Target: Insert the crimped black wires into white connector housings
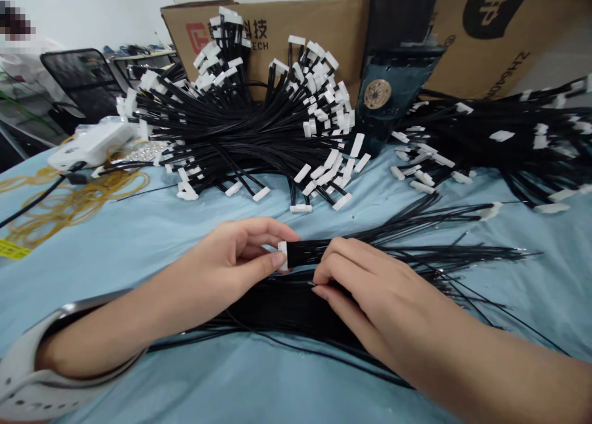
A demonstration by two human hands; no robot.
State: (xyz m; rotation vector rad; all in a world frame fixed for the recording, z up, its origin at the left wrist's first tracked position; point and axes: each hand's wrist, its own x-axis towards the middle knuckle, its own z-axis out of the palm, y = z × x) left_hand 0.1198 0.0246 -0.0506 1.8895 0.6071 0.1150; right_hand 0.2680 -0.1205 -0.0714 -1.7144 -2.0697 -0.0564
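Observation:
My left hand (pixel 231 264) pinches a small white connector housing (pixel 283 249) between thumb and fingers. A flat row of black wires (pixel 305 252) runs out of the housing to the right, passing behind my right hand (pixel 374 282). The right thumb and forefinger are closed on the end of a black wire, with a small metal terminal (pixel 311 283) showing at the fingertips, a little below and right of the housing. Beneath both hands lies a thick bundle of loose black wires (pixel 287 307), partly hidden by the right hand.
Behind my hands is a large heap of black cables (pixel 240 128) with white connectors. Another cable pile (pixel 490 128) lies at right. A dark pouch (pixel 393 91) and cardboard boxes (pixel 305 29) stand behind. Yellow rubber bands (pixel 69 208) and a white device (pixel 95 143) sit at left.

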